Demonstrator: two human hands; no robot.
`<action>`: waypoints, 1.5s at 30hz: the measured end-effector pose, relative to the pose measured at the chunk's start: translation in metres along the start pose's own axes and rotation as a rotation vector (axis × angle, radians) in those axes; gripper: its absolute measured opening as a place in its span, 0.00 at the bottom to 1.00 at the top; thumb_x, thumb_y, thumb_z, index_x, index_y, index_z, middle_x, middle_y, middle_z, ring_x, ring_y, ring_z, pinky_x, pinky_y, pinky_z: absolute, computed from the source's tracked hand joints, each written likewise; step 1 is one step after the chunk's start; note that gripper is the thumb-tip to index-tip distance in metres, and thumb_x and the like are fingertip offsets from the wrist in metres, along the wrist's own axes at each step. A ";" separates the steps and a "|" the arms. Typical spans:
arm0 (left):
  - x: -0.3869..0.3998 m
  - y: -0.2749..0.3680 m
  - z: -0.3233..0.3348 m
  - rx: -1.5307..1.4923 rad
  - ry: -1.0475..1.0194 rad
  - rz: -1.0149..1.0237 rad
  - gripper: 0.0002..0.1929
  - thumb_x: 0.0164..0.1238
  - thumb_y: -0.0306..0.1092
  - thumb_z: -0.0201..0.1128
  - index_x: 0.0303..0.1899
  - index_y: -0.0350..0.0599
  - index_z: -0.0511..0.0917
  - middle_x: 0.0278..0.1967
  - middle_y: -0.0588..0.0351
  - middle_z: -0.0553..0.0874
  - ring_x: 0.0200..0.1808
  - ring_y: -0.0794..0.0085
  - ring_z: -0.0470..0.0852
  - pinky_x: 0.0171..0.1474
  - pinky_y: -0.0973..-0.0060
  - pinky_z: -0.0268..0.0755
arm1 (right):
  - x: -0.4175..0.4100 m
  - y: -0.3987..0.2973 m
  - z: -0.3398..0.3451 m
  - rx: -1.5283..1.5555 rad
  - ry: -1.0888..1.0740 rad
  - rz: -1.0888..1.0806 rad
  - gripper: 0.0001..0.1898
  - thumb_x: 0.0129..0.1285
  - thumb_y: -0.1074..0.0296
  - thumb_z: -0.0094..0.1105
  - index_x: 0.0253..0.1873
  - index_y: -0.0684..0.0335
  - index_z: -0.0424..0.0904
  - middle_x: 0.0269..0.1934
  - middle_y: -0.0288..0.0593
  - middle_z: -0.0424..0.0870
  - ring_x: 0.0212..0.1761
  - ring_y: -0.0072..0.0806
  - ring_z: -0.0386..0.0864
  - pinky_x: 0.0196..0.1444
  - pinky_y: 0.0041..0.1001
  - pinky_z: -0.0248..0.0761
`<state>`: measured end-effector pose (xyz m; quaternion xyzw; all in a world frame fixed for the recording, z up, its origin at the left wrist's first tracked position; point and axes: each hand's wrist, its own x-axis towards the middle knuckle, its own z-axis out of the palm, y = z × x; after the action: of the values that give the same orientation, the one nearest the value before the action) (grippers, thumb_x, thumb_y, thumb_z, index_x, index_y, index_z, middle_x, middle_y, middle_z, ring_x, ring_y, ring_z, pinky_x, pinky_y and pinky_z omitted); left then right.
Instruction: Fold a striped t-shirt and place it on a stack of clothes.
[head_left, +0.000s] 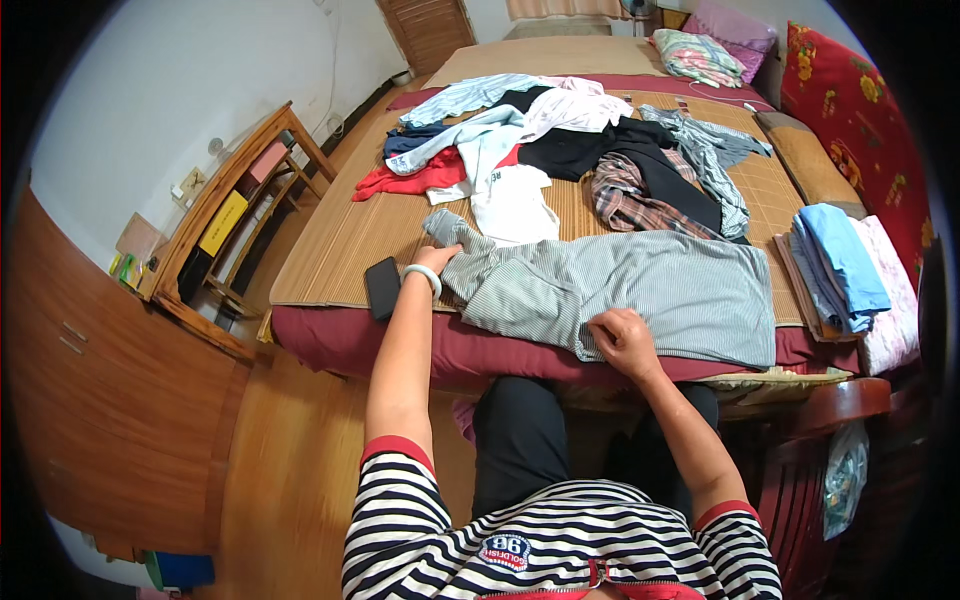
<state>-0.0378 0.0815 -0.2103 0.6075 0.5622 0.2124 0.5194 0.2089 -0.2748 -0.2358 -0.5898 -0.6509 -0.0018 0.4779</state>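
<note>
A grey-and-white striped shirt (675, 289) lies across the near edge of the bed, its left portion folded over in layers. My left hand (437, 259), with a pale bangle at the wrist, grips the shirt's left end; the thumb shows on top and the other fingers are mostly hidden. Lower down, my right hand (624, 341) has its fingers curled and pinches the cloth near the middle of the lower edge. A black smartphone (383, 288) lies on the mat just left of my left forearm.
Beyond the shirt, a heap of loose clothes includes a white garment (517, 210), a red one (409, 176) and a plaid shirt (637, 202). Folded clothes (840, 262) are stacked at the bed's right edge. A wooden desk (232, 225) stands left; a red wooden chair (795, 465) stands lower right.
</note>
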 end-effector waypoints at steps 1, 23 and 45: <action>0.007 -0.001 0.007 0.001 -0.011 0.001 0.32 0.61 0.44 0.74 0.55 0.19 0.78 0.53 0.37 0.86 0.50 0.57 0.88 0.52 0.65 0.77 | -0.001 0.001 -0.002 -0.008 0.002 0.007 0.03 0.59 0.74 0.67 0.37 0.60 0.83 0.30 0.43 0.84 0.33 0.44 0.81 0.41 0.37 0.70; -0.010 -0.016 -0.023 -0.902 0.089 -0.042 0.19 0.63 0.27 0.68 0.55 0.35 0.79 0.51 0.44 0.86 0.52 0.53 0.85 0.57 0.54 0.78 | -0.002 0.001 -0.006 -0.024 0.007 0.022 0.03 0.59 0.75 0.67 0.37 0.60 0.82 0.29 0.42 0.83 0.32 0.43 0.81 0.40 0.36 0.70; -0.229 0.086 0.154 0.171 -0.937 1.296 0.22 0.63 0.29 0.70 0.59 0.44 0.80 0.60 0.53 0.83 0.62 0.61 0.81 0.64 0.66 0.73 | -0.006 -0.003 0.001 0.124 0.105 0.005 0.05 0.57 0.74 0.67 0.38 0.62 0.82 0.32 0.46 0.83 0.36 0.45 0.82 0.42 0.38 0.73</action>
<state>0.0682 -0.1712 -0.1183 0.8766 -0.1642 0.1508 0.4266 0.2054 -0.2792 -0.2384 -0.5596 -0.6224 0.0090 0.5471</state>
